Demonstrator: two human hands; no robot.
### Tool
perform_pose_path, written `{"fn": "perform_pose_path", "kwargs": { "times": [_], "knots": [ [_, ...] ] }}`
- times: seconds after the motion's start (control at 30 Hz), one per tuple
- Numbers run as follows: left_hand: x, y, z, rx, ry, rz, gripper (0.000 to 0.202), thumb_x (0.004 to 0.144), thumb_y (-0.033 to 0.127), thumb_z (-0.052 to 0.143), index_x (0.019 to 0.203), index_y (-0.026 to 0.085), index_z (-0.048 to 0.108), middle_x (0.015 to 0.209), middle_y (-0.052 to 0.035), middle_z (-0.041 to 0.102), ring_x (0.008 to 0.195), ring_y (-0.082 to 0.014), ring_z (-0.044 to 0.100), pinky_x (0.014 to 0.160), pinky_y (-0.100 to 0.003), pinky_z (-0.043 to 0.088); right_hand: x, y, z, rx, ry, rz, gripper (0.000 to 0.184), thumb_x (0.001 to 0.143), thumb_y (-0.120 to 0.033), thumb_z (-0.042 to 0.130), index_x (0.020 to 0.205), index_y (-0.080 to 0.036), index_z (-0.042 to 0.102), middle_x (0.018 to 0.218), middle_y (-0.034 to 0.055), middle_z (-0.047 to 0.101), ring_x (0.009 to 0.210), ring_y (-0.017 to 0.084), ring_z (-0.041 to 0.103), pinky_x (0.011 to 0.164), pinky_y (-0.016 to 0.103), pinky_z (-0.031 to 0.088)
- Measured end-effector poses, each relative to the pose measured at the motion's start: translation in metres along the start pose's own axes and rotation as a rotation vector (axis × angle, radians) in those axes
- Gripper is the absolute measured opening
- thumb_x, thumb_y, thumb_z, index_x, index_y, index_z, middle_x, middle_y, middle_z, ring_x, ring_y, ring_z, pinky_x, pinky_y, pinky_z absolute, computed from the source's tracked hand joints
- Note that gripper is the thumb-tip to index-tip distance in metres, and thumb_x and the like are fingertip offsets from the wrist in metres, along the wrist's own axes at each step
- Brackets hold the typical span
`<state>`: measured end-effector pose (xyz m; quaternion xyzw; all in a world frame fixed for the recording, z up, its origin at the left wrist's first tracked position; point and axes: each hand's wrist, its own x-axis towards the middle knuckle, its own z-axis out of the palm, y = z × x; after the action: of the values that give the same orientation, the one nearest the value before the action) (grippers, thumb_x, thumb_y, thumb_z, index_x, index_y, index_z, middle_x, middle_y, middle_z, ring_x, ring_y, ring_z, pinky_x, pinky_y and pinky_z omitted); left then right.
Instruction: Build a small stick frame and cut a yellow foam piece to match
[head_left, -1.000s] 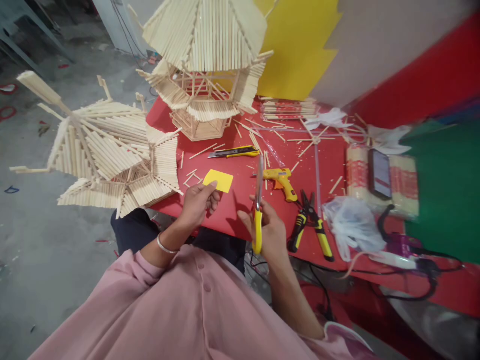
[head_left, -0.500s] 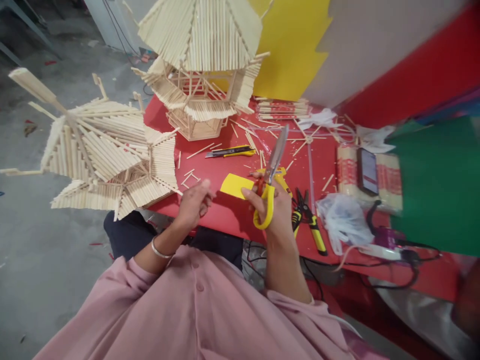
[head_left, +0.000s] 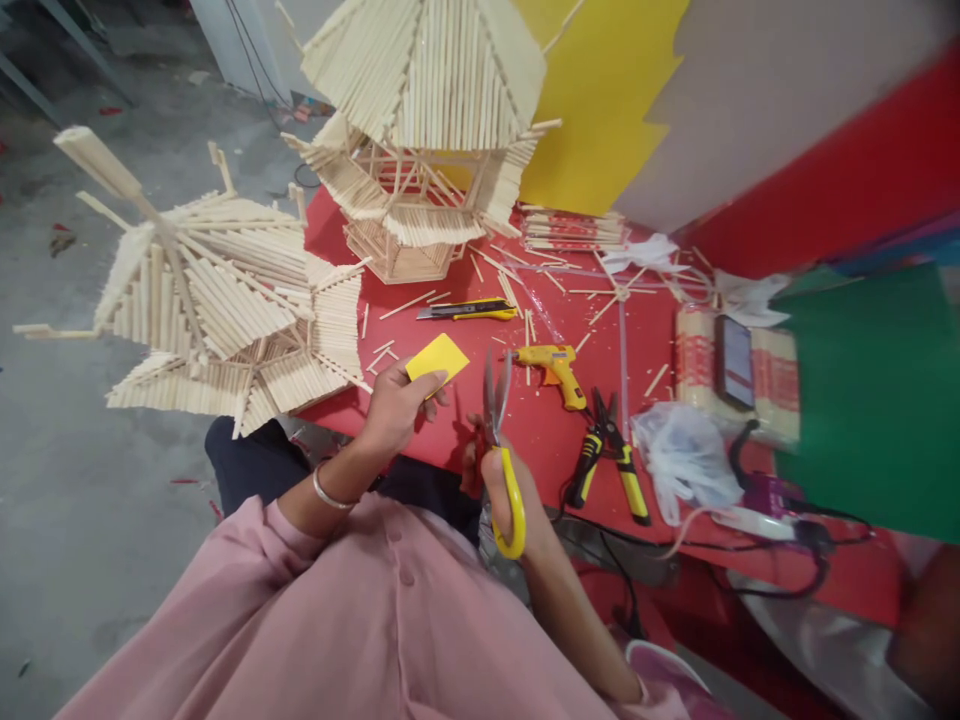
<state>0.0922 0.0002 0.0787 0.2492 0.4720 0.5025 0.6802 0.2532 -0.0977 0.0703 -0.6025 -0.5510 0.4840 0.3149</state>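
Note:
My left hand (head_left: 394, 410) pinches a small yellow card (head_left: 438, 358) just above the near edge of the red table (head_left: 525, 420). My right hand (head_left: 504, 490) grips yellow-handled scissors (head_left: 501, 440) by the handles, with the blades slightly parted and pointing up and away, a little to the right of the card. The scissor tips do not touch the card.
A tall stick-built pagoda model (head_left: 420, 130) stands at the table's far left, and a second stick roof (head_left: 217, 310) overhangs the left edge. A utility knife (head_left: 466, 310), glue gun (head_left: 553, 365), pliers (head_left: 609, 455), plastic bag (head_left: 686, 460), phone (head_left: 733, 348), cables and loose sticks lie on the table.
Half a second ago the card was by my right hand with the scissors; now my left hand holds it, and my right hand has drawn the scissors back towards me.

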Motion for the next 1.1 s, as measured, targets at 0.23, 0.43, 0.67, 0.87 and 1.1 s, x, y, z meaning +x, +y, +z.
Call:
{"fn": "perform_pose_path", "kwargs": {
  "times": [0.23, 0.43, 0.67, 0.87, 1.1],
  "knots": [
    [0.002, -0.004, -0.005, 0.056, -0.076, -0.001, 0.023, 0.062, 0.027, 0.076, 0.077, 0.014, 0.065, 0.064, 0.0012, 0.063, 0.049, -0.0078, 0.055, 0.044, -0.019, 0.042, -0.005, -0.004, -0.01, 0.064, -0.176, 0.032, 0.053, 0.094, -0.07, 0.038, 0.093, -0.021, 0.058, 0.073, 0.0016, 0.057, 0.066, 0.016, 0.055, 0.059, 0.027, 0.047],
    [0.0, -0.008, -0.004, 0.034, -0.161, -0.045, 0.023, 0.061, 0.025, 0.076, 0.078, 0.012, 0.068, 0.069, -0.0016, 0.066, 0.058, -0.0103, 0.059, 0.058, -0.024, 0.049, 0.0, -0.012, -0.011, 0.044, -0.201, 0.022, 0.051, 0.095, -0.068, 0.038, 0.101, -0.022, 0.058, 0.076, 0.0015, 0.056, 0.064, 0.015, 0.053, 0.057, 0.028, 0.047],
    [-0.001, -0.008, -0.008, 0.051, -0.184, -0.044, 0.02, 0.064, 0.025, 0.076, 0.076, 0.013, 0.067, 0.066, -0.001, 0.064, 0.058, -0.0107, 0.058, 0.06, -0.025, 0.049, 0.002, -0.012, -0.01, 0.081, -0.23, 0.026, 0.053, 0.094, -0.07, 0.037, 0.096, -0.021, 0.057, 0.075, 0.0012, 0.054, 0.064, 0.015, 0.053, 0.057, 0.028, 0.047],
    [-0.002, -0.007, -0.009, 0.043, -0.179, -0.033, 0.019, 0.063, 0.024, 0.076, 0.075, 0.012, 0.068, 0.071, -0.0023, 0.067, 0.063, -0.0115, 0.06, 0.063, -0.025, 0.05, 0.002, -0.015, -0.009, 0.096, -0.217, 0.02, 0.056, 0.094, -0.07, 0.038, 0.101, -0.02, 0.06, 0.07, 0.0007, 0.054, 0.06, 0.015, 0.051, 0.053, 0.027, 0.045],
    [-0.004, -0.007, -0.01, 0.023, -0.158, -0.033, 0.021, 0.061, 0.022, 0.077, 0.078, 0.013, 0.069, 0.073, -0.0028, 0.068, 0.066, -0.0115, 0.061, 0.065, -0.024, 0.049, 0.001, -0.014, -0.007, 0.077, -0.202, 0.007, 0.054, 0.094, -0.071, 0.038, 0.083, -0.02, 0.056, 0.066, -0.0001, 0.055, 0.057, 0.013, 0.051, 0.053, 0.026, 0.043]
  ]
}}
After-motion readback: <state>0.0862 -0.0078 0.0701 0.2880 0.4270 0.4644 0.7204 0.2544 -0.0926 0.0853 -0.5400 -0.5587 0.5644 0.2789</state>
